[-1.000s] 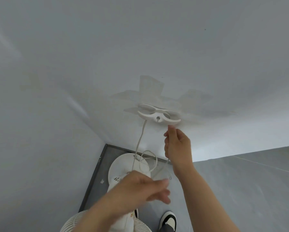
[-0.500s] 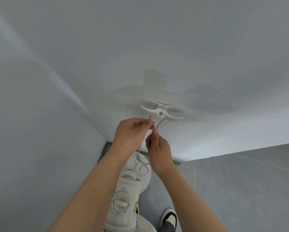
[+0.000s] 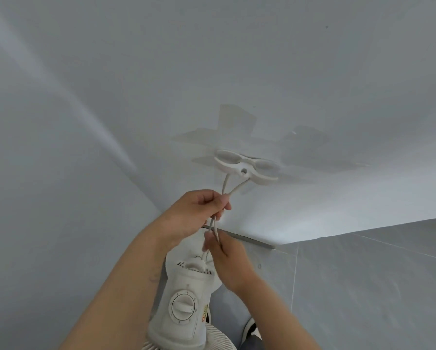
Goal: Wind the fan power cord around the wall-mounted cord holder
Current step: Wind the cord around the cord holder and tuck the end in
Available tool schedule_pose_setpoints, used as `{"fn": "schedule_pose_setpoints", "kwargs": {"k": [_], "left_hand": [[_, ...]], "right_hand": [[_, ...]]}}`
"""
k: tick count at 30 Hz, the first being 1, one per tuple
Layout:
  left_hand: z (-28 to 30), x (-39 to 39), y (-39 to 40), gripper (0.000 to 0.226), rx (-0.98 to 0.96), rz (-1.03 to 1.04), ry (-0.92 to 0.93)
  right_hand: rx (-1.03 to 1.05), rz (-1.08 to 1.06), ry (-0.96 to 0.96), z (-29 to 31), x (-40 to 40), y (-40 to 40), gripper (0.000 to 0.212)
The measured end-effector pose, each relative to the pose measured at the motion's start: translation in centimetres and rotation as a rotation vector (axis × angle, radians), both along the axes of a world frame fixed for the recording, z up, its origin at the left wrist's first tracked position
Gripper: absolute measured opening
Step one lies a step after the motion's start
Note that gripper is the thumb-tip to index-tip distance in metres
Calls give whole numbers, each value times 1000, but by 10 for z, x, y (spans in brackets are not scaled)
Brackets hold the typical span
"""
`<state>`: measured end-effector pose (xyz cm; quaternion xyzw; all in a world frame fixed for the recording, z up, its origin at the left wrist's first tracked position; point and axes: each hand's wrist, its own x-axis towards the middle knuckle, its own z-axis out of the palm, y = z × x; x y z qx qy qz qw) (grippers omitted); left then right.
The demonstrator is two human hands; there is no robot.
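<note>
White wall filled most of the view, meeting grey floor tile low down. Left grip [image 3: 199, 213] was closed, pinching 2 strands of the power cord [image 3: 233, 191] just below the wall-mounted cord holder [image 3: 246, 168]; right grip [image 3: 224, 253] was closed on the same strands lower, above the fan [image 3: 184, 301]. Winding well likely meant keeping tension while guiding each loop behind both arms.
</note>
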<state>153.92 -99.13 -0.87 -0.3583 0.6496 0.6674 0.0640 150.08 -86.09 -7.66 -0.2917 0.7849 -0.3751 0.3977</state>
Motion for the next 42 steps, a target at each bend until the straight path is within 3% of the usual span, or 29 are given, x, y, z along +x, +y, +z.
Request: {"fn": "schedule_pose_setpoints", "kwargs": {"k": [7,12,17,24,31,37,39,42], "left_hand": [[-1,-5,-8,32,106,173,105],[8,-16,-8,25,263,463,207],[22,-19,-13,21,327,545,159],[40,-24,-26,31,490,619,45],[47,-32,-27,12,149,556,7],[55,-37,-10,13,-788,385,36],[55,-35,-5,16,-841,375,70],[49,-28,0,35,-762,419,158]], "right_hand": [[-102,-267,-125,5,-34,52,36],[-196,-261,8,44,-49,36,26],[-230,-324,141,65,-51,15,26],[-289,-371,160,85,-41,-5,29],[-360,-386,174,100,-35,-8,31],[-433,-448,219,114,-41,-4,24],[-438,-512,255,117,-49,1,21],[-441,-655,267,120,-63,10,22]]}}
